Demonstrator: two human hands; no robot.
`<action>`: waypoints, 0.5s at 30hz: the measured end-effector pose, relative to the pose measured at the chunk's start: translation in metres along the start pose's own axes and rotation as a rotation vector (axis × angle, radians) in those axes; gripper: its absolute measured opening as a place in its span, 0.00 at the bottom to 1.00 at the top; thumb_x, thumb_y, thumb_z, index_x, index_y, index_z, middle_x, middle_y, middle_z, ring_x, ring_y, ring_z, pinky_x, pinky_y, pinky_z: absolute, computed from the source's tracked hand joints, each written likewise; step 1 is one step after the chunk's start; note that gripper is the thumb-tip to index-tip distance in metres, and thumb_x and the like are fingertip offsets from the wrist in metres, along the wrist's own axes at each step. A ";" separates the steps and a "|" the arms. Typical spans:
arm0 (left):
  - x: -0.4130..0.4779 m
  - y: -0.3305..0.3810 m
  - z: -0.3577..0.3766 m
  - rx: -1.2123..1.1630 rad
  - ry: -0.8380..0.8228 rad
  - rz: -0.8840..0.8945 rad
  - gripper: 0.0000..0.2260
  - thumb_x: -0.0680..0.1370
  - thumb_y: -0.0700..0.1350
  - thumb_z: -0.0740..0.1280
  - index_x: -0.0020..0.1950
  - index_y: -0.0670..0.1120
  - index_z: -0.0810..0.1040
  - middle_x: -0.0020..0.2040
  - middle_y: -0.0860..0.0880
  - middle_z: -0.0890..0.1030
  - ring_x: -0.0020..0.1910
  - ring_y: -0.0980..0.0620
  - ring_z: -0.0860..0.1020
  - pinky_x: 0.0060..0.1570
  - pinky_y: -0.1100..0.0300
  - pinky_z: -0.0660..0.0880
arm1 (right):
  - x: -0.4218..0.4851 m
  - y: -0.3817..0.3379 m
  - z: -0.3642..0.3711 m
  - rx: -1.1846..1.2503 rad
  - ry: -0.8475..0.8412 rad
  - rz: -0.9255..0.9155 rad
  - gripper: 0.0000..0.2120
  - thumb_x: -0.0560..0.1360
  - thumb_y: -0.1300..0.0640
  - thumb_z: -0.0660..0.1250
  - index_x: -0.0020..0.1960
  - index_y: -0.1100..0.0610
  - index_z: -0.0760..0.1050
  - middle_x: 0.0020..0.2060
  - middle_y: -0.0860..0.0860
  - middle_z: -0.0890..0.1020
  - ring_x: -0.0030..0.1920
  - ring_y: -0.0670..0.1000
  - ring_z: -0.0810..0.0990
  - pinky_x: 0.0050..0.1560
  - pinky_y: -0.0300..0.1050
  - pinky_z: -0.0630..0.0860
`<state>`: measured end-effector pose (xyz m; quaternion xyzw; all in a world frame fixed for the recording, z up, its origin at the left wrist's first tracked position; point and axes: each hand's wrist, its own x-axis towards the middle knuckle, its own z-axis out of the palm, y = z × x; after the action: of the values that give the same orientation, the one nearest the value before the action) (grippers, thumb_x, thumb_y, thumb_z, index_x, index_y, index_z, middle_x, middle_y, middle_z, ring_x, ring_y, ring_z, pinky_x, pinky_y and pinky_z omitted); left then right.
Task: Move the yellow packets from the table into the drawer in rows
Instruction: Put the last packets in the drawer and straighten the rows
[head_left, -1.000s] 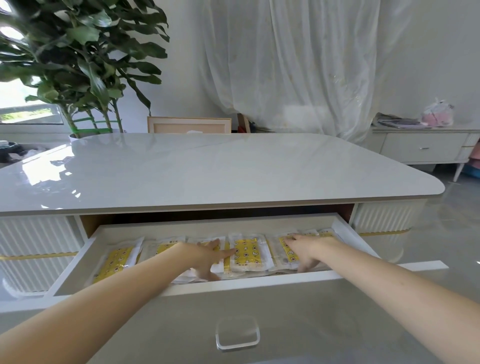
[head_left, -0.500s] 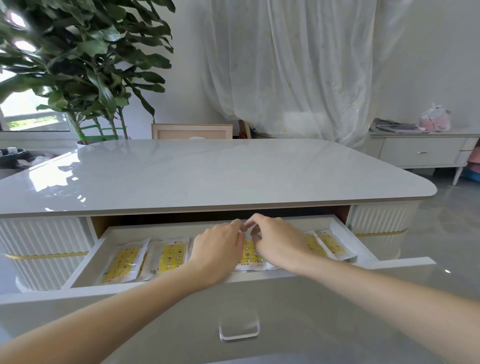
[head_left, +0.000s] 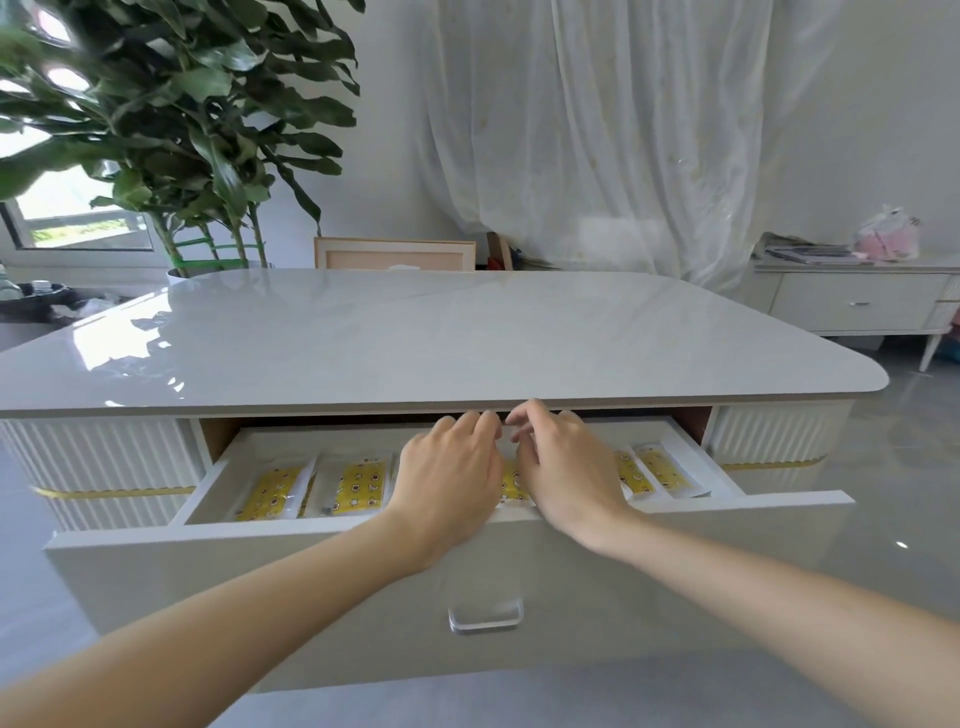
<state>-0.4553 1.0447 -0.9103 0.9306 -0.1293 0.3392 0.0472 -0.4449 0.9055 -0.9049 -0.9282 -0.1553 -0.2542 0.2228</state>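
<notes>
The fingers of the left hand (head_left: 451, 475) and the right hand (head_left: 563, 467) are curled and bunched together, tips nearly touching, above the back edge of the open drawer (head_left: 363, 525) just under the table (head_left: 415, 338) top's front edge; whether they pinch anything I cannot tell. The yellow packets (head_left: 358, 488) lie flat in a row along the drawer floor, two near its left wall, two near its right wall, one partly hidden beneath the hands.
</notes>
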 end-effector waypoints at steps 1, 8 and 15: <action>0.004 -0.003 0.004 0.004 0.008 -0.014 0.13 0.73 0.46 0.52 0.42 0.49 0.76 0.35 0.55 0.79 0.32 0.53 0.78 0.23 0.61 0.66 | 0.005 0.003 0.002 0.000 0.020 -0.010 0.12 0.78 0.59 0.56 0.59 0.52 0.72 0.50 0.44 0.81 0.55 0.48 0.74 0.40 0.46 0.74; 0.026 -0.040 0.011 0.027 0.066 0.061 0.15 0.78 0.49 0.53 0.50 0.47 0.78 0.50 0.51 0.81 0.48 0.47 0.79 0.45 0.54 0.75 | 0.040 0.031 0.011 -0.096 0.108 -0.297 0.13 0.78 0.52 0.58 0.53 0.57 0.77 0.49 0.48 0.83 0.51 0.52 0.78 0.51 0.48 0.75; 0.028 -0.101 0.021 0.184 -0.235 0.277 0.32 0.78 0.66 0.43 0.73 0.50 0.67 0.73 0.50 0.68 0.72 0.46 0.67 0.71 0.39 0.57 | 0.062 0.057 0.014 -0.303 -0.242 -0.434 0.37 0.75 0.30 0.45 0.74 0.51 0.65 0.74 0.51 0.66 0.74 0.53 0.64 0.75 0.57 0.55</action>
<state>-0.3941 1.1319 -0.9088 0.9375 -0.2291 0.2420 -0.1002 -0.3655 0.8749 -0.9010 -0.9197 -0.3358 -0.2035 0.0018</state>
